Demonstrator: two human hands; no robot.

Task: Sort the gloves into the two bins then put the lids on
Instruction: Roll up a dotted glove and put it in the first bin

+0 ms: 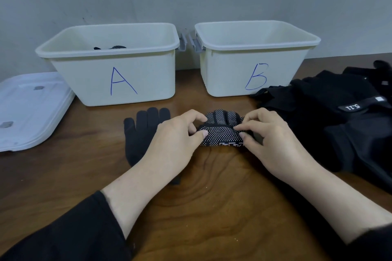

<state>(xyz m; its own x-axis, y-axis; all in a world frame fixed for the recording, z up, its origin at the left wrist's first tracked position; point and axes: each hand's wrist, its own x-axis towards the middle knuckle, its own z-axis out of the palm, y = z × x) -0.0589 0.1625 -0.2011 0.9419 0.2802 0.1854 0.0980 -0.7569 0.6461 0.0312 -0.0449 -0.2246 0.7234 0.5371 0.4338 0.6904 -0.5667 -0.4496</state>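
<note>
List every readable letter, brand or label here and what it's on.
"A": blue handwriting on the left bin.
"B": blue handwriting on the right bin.
"5.11": strap in the black pile, seen upside down.
White print on the dotted glove: too blurred to read.

2 white bins (118, 82), 2 stacked lids (29, 110), 2 hands (176, 140), 1 dotted glove (220, 131), 1 plain glove (142, 131), 1 glove pile (339, 116)

Even, soft indoor light, faint shadows under bins (118, 63); wide-angle bending at edges, slight softness overall, no glare.
</note>
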